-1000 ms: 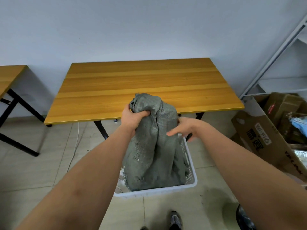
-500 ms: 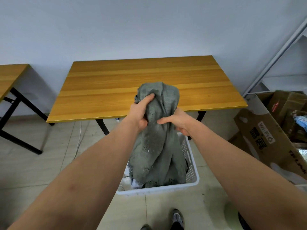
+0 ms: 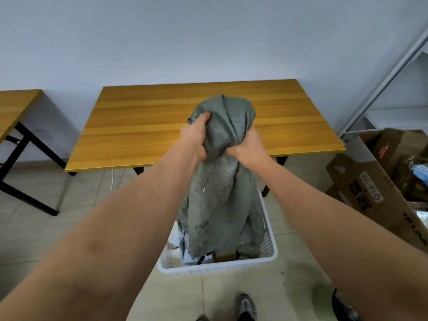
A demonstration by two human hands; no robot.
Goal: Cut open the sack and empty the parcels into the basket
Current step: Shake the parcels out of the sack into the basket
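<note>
A limp grey-green woven sack [image 3: 220, 200] hangs upside down over a white plastic basket [image 3: 268, 247] on the floor. My left hand [image 3: 195, 135] clutches the bunched top of the sack on its left side. My right hand [image 3: 249, 145] clamps the same bunch from the right. The sack's frayed open end dangles just inside the basket. Parcels [image 3: 185, 251] in pale wrapping show in the basket under the sack, with a brown one near the front wall.
A wooden table [image 3: 143, 126] on black legs stands behind the basket, a second table [image 3: 14, 105] at the far left. Open cardboard boxes [image 3: 370, 193] full of items crowd the right, below a metal shelf [image 3: 389, 79]. My shoes [image 3: 247, 306] are just before the basket.
Both hands have lifted the sack higher, so its lower end has risen towards the basket's rim. My right hand went from touching the sack to gripping its top. More parcels show beneath.
</note>
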